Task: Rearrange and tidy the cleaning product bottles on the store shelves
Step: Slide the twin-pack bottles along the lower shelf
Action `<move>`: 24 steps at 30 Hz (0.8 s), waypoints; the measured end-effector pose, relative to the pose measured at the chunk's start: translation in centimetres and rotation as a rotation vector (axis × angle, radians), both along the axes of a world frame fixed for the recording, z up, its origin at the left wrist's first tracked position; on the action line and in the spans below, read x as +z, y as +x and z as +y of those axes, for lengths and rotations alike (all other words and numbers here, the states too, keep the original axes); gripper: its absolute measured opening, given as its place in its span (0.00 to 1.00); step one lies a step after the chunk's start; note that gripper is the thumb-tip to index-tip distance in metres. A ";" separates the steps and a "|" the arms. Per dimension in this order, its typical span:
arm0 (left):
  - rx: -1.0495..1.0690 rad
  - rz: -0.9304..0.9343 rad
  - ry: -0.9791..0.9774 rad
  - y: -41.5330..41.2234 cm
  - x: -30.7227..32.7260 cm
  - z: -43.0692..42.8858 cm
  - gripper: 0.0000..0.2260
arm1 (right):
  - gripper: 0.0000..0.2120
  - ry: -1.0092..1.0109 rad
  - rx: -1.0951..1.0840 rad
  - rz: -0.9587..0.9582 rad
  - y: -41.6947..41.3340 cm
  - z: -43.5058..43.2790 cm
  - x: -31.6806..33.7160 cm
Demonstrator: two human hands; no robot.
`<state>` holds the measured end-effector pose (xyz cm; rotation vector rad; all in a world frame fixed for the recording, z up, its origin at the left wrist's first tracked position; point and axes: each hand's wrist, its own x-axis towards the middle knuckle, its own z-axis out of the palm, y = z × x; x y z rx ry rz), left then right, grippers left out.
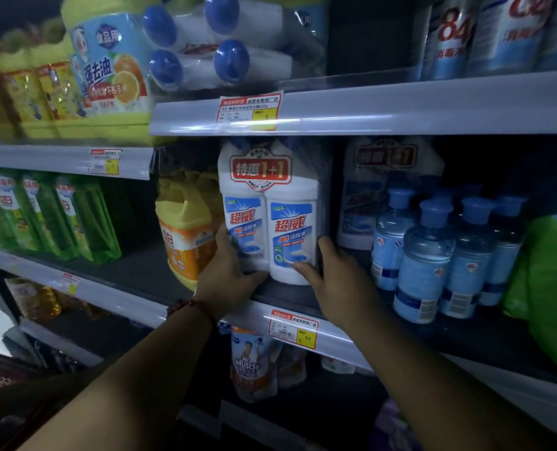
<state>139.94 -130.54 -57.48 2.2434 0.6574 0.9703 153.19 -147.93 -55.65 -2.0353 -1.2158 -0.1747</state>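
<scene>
A shrink-wrapped twin pack of white toilet-cleaner bottles (272,209) with a red "1+1" label stands upright at the front of the middle shelf (332,336). My left hand (228,275) grips its lower left side, thumb across the front. My right hand (332,278) holds its lower right side, fingers curled round the base. A second twin pack (365,196) stands behind to the right.
Yellow-orange detergent jugs (186,229) stand just left of the pack, and several blue-capped clear bottles (433,255) just right. Green bottles (49,216) fill the left bay. A green bag (550,288) is at far right. Refill pouches (254,362) sit on the shelf below.
</scene>
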 end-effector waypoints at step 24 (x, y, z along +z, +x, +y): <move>0.040 0.254 -0.042 -1.2 3.6 1.0 0.42 | 0.21 -0.124 -0.117 -0.171 -0.9 -0.2 0.7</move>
